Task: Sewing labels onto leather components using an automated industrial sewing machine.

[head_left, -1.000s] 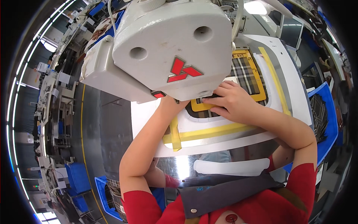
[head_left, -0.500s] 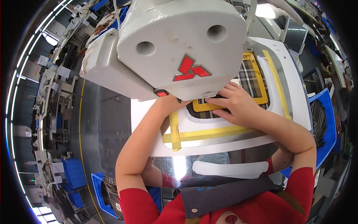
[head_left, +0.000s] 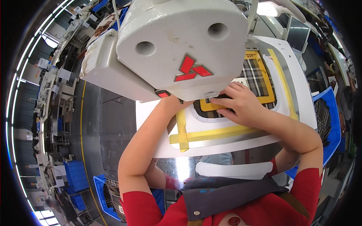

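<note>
A white sewing machine head (head_left: 162,37) with a red emblem overhangs a white template board (head_left: 294,90) edged with yellow tape (head_left: 211,133). On the board a yellow frame (head_left: 266,75) lies over plaid fabric (head_left: 252,73). My right hand (head_left: 241,103) rests on the frame's near left part, fingers spread, thumb apart and low, fingertips close beside the machine head. My left hand (head_left: 172,104) reaches under the head at the board's left side; its fingers are hidden.
Blue bins stand at right (head_left: 328,147) and lower left (head_left: 98,190), with plaid pieces inside. A white curved strip (head_left: 233,168) lies on the shiny metal surface nearest me. A lamp (head_left: 269,9) is behind the machine. Workbenches (head_left: 56,113) line the left aisle.
The board, tape and yellow frame have shifted slightly right relative to the machine head, with my right hand moving along on them. My left hand stays under the head.
</note>
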Demonstrator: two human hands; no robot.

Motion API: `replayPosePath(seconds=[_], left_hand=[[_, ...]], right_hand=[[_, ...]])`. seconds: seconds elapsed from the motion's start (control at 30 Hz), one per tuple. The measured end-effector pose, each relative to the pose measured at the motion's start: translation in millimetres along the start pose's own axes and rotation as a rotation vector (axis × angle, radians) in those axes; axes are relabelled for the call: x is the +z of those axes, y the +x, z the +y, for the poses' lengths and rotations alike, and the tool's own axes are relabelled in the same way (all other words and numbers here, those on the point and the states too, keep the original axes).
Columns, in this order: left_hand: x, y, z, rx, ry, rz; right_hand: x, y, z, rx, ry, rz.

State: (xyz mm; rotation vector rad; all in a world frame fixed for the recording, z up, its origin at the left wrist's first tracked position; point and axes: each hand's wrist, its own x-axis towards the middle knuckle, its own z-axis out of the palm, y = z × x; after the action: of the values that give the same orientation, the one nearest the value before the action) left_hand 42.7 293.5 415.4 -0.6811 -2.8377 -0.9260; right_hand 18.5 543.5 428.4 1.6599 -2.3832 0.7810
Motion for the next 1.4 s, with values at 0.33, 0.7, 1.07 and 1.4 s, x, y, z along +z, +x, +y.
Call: replayPosePath(seconds=[0.33, 0.7, 1.07, 1.4], left_hand=[[10, -1, -17, 0.160, 0.029, 0.206], [12, 1, -25, 0.090, 0.178, 0.084], [22, 0, -37, -0.042, 0.163, 0.042], [30, 3, -49, -0.023, 0.255, 0.030]], right_hand=[[3, 1, -2, -0.036, -0.014, 0.051], [3, 0, 0, -0.020, 0.003, 0.051], [6, -3, 6, -0.023, -0.019, 0.074], [3, -2, 3, 0.008, 0.005, 0.047]])
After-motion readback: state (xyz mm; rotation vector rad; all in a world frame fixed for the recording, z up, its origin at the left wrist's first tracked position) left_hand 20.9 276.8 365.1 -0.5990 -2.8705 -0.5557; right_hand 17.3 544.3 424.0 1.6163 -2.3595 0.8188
